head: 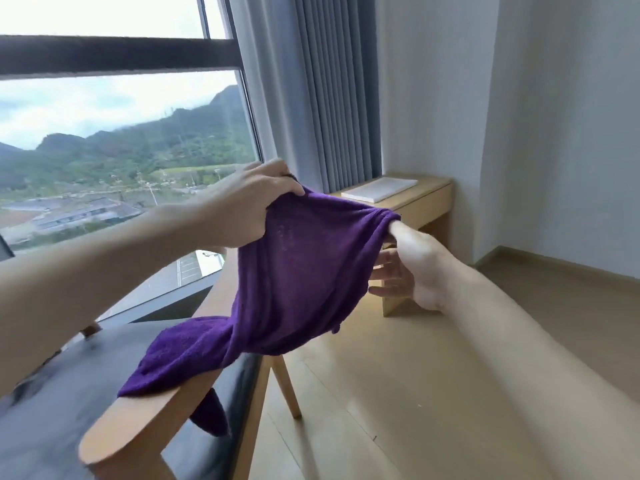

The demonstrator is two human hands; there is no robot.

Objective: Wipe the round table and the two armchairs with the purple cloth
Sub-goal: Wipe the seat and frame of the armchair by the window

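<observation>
A tall window (121, 133) fills the left, with a grey curtain (311, 91) hanging at its right edge and pale walls (519, 116) meeting in the corner beyond. Wood floor (415, 393) lies bare to the right of the one armchair (145, 420) in view, whose dark seat and wooden armrest sit at lower left, its splayed leg standing on the boards. Against the corner stands a low wooden tabletop (426, 195) carrying one flat white pad (379, 188). One purple cloth (294, 282) is stretched in the air between two hands, above the chair; its lower end drapes down onto the armrest and one corner hangs over the armrest's inner edge. The left hand (249, 206) is clenched on the cloth's upper left edge, fingers curled over the bunched fabric. The right hand (412, 268) grasps the upper right corner, thumb pushed into the gathered fabric, the other fingers loosely spread behind the cloth. Both forearms reach in from the lower corners of the view, bare.
</observation>
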